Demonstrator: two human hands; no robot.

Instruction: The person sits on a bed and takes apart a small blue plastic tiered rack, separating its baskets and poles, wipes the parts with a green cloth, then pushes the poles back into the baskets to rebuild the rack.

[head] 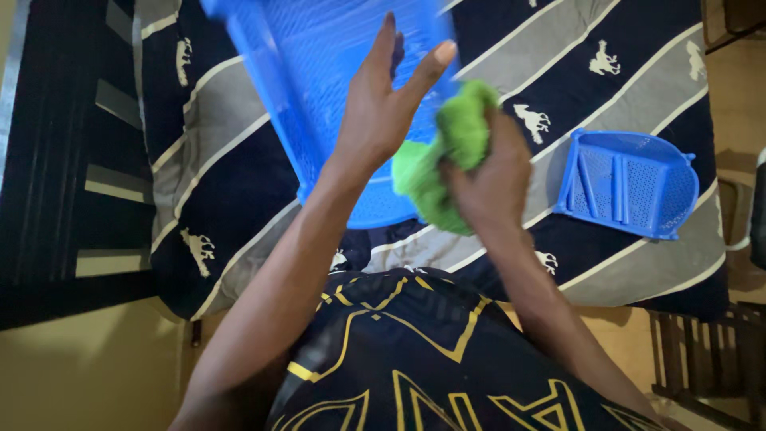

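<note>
Right hand (pixel 491 172) bunches a green cloth (pixel 447 160) tightly against the blue plastic basket (pixel 319 88); left hand (pixel 383 104), fingers spread, braces it. Wiping likely goes best with firm bracing.

green cloth (pixel 447 156), blue basket (pixel 335 72), navy-grey striped bedsheet (pixel 622 64).

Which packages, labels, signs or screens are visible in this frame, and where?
No packages, labels, signs or screens in view.
Only printed matter: yellow angular lettering on the person's dark shirt, bottom centre.
White animal motifs on the navy and grey striped bedcover, scattered across it.
</note>
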